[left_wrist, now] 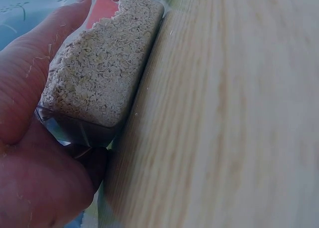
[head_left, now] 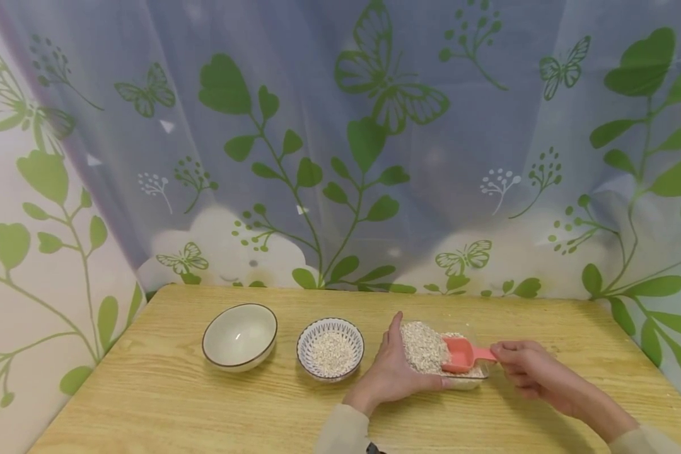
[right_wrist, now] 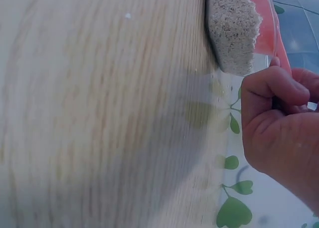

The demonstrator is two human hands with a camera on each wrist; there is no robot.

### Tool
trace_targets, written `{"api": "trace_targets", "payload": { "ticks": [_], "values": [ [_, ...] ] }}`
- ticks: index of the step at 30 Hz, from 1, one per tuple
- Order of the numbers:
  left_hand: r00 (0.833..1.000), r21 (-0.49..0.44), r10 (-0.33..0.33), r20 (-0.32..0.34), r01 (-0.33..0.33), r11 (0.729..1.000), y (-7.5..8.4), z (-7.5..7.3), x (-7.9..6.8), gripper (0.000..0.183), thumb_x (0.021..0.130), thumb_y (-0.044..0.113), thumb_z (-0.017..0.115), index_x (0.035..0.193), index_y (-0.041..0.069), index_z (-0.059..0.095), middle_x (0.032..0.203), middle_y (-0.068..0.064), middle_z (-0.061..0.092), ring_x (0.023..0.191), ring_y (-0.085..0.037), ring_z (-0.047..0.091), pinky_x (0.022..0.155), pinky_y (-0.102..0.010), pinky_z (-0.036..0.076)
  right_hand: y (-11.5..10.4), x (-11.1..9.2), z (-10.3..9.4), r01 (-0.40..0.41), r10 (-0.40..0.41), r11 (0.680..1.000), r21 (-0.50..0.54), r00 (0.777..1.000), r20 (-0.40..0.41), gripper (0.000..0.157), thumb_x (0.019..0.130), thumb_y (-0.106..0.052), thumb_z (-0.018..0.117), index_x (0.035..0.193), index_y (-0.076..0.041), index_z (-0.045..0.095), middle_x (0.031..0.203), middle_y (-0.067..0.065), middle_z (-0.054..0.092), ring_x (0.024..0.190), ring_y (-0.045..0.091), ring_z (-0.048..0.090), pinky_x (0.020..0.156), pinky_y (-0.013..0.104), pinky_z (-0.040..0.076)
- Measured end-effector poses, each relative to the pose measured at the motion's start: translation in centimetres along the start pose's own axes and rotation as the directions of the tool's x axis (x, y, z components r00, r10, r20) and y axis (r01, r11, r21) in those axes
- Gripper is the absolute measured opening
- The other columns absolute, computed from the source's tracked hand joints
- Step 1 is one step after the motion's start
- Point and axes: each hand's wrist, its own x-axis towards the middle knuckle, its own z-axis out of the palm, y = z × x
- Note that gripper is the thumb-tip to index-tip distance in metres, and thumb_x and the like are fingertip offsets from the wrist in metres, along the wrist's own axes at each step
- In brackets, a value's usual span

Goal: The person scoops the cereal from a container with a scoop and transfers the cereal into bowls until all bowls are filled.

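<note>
A clear plastic container (head_left: 459, 383) filled with oat flakes (left_wrist: 94, 68) lies on the right part of the table. My left hand (head_left: 394, 366) grips its left end, thumb along the near side and fingers round the far side. A pink scoop (head_left: 459, 354) sits with its bowl in the oats at the container's right half. Its handle points right, pinched between the thumb and fingers of my right hand (head_left: 536, 372). In the right wrist view the scoop (right_wrist: 266, 26) shows behind the clear wall, its edge against the oats.
Left of the container stands a small patterned bowl (head_left: 312, 369) with oat flakes in it. Further left is a larger cream bowl (head_left: 240, 337) with a dark rim. A curtain (head_left: 329, 157) with leaves and butterflies hangs behind the wooden table (head_left: 164, 391).
</note>
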Motion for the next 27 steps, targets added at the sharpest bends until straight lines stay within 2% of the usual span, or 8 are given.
{"api": "trace_targets", "payload": {
  "ticks": [12,17,27],
  "values": [
    [1.0,-0.006,0.004,0.002,-0.004,1.0,0.0,0.0,0.0,0.14,0.065,0.054,0.094,0.165,0.033,-0.002,0.17,-0.019,0.019,0.153,-0.043,0.028,0.118,-0.061,0.037,-0.6,-0.1,1.0,0.063,-0.064,0.998,-0.027,0.997,-0.033,0.031,0.113,-0.029,0.037,0.089,-0.011,0.045,0.06,-0.008,0.024,0.051,0.009,0.014,0.046,0.025,0.016],
    [1.0,-0.004,0.01,0.0,-0.01,1.0,0.0,0.0,0.1,0.14,0.065,0.054,0.094,0.165,0.033,-0.002,0.169,-0.019,0.02,0.153,-0.042,0.028,0.118,-0.062,0.036,-0.7,0.0,1.1,0.062,-0.063,0.998,-0.028,0.997,-0.041,0.03,0.112,-0.03,0.038,0.09,-0.01,0.045,0.06,-0.007,0.023,0.051,0.01,0.014,0.046,0.025,0.016],
    [1.0,-0.008,0.008,0.004,-0.008,1.0,0.0,0.0,0.1,0.139,0.065,0.053,0.094,0.165,0.031,-0.001,0.169,-0.02,0.02,0.153,-0.043,0.028,0.118,-0.061,0.036,0.3,0.0,0.4,0.019,-0.019,0.997,0.077,1.0,0.006,0.033,0.112,-0.033,0.037,0.086,-0.016,0.045,0.063,-0.008,0.025,0.053,0.01,0.014,0.05,0.026,0.018]
  ]
}}
